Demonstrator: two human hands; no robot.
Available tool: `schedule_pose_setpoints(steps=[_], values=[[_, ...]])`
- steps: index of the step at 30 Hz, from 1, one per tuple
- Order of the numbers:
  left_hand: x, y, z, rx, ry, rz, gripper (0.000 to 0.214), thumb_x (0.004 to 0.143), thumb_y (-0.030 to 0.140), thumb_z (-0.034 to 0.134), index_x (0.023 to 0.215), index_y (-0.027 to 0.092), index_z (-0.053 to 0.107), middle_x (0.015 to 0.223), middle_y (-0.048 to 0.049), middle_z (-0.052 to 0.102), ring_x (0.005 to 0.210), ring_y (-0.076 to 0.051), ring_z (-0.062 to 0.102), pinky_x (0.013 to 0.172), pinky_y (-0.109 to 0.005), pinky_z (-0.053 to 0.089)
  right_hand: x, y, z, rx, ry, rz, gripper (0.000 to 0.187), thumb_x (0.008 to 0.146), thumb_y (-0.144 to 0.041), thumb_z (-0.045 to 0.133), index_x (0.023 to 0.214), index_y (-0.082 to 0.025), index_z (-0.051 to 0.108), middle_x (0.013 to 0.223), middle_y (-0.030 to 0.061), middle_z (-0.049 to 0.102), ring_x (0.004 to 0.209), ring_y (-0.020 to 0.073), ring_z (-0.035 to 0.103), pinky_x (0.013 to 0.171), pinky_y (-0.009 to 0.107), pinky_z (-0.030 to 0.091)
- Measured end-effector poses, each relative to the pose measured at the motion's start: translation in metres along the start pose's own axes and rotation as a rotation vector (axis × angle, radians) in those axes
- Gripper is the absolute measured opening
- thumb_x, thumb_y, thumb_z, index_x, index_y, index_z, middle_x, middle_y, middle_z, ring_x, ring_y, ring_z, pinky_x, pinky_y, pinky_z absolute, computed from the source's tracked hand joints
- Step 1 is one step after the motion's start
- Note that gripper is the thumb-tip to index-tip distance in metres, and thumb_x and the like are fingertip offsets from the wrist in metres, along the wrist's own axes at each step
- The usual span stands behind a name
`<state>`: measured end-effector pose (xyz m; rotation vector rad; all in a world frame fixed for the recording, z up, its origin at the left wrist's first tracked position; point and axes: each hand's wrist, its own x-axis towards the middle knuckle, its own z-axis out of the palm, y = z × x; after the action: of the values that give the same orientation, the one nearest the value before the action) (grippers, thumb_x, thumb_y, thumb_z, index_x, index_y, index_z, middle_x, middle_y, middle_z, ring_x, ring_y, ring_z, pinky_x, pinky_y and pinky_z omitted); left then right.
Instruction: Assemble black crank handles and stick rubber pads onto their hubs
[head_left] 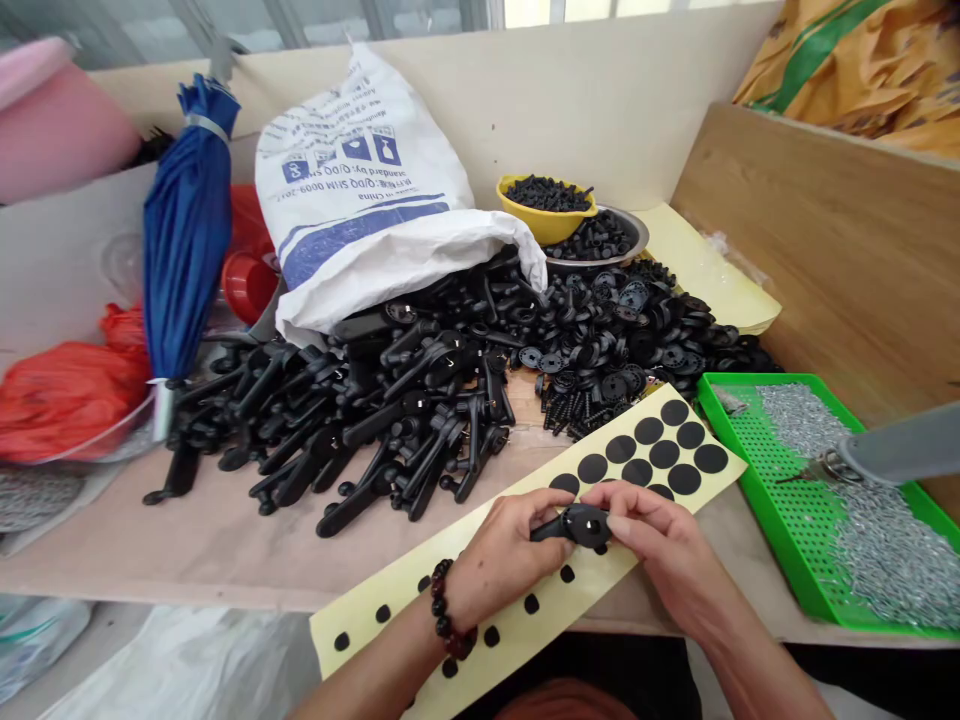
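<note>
My left hand (504, 552) and my right hand (651, 534) both grip one black plastic handle part (576, 526) just above a yellow backing sheet (450, 580). The fingers of both hands are curled around the part's round end. The sheet carries several black round stickers (660, 445) at its far end and small black dots nearer me. A dark bead bracelet (444, 612) circles my left wrist.
A big pile of black handles (360, 410) spills from a white sack (360, 190). Black round discs (637, 320) lie beside it, behind them a yellow bowl (546, 205) and a metal bowl (600, 240). A green tray (772, 500) of small metal screws sits right. A blue umbrella (184, 230) leans left.
</note>
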<state>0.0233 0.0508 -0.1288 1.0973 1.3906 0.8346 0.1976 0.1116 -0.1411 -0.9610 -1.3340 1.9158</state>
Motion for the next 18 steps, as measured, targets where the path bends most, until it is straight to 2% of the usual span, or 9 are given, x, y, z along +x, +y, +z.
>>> schedule_pose_setpoints(steps=[7,12,18], values=[[0.0015,0.0027,-0.001,0.022,-0.024,-0.03,0.033,0.067,0.012,0.051,0.098,0.017,0.064,0.071,0.003,0.059,0.059,-0.011,0.05,0.056,-0.021,0.04,0.0008,0.003,0.0011,0.04,0.041,0.015,0.023,0.07,-0.035,0.069,0.063,-0.018,0.055,0.094,0.0062,0.065,0.087,0.0221,0.056,0.075,0.031,0.043],[-0.0013,0.0038,-0.0005,0.07,-0.012,0.012,0.029,0.067,0.012,0.051,0.093,0.017,0.064,0.077,0.0023,0.062,0.063,-0.012,0.053,0.057,-0.02,0.04,0.0013,0.0057,0.0,0.03,0.045,0.015,0.021,0.072,-0.034,0.068,0.064,-0.018,0.055,0.094,0.0065,0.064,0.086,0.0221,0.056,0.074,0.031,0.043],[-0.0031,0.0082,0.0003,0.187,0.011,0.105,0.034,0.069,0.009,0.046,0.095,0.018,0.065,0.079,0.0019,0.064,0.067,-0.013,0.054,0.06,-0.02,0.039,0.0003,0.0089,-0.0006,0.059,0.048,0.006,0.017,0.073,-0.031,0.068,0.067,-0.018,0.059,0.094,0.0047,0.065,0.089,0.0211,0.057,0.076,0.03,0.043]])
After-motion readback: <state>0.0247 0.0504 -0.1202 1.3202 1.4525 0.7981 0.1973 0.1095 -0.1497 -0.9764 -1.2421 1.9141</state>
